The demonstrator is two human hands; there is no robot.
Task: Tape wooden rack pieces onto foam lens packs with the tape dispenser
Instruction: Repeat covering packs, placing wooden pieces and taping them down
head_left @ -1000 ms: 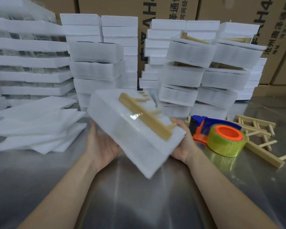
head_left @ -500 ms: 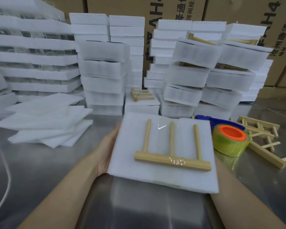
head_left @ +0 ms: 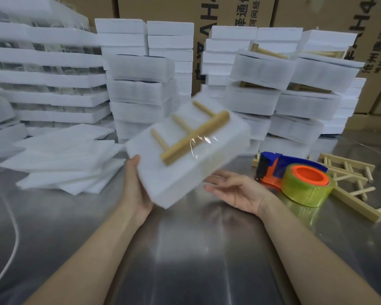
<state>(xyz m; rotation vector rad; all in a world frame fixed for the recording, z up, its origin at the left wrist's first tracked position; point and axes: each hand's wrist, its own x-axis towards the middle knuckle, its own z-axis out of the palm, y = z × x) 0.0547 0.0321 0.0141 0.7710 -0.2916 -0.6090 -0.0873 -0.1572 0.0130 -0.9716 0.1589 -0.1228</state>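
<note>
Tilted white foam lens pack (head_left: 176, 175) bearing taped three-pegged wooden rack piece (head_left: 193, 135), gripped in left hand (head_left: 136, 190). Right hand (head_left: 238, 191) open, palm up, just below.

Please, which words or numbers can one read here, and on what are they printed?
"AH4": sideways on the middle cardboard box, top cut off.
"泽通": same box, beside it.
"AH4": sideways on the right cardboard box.
"沧州唐泽": right box; further characters and small print too blurred.
Tape dispenser: no text visible.
</note>
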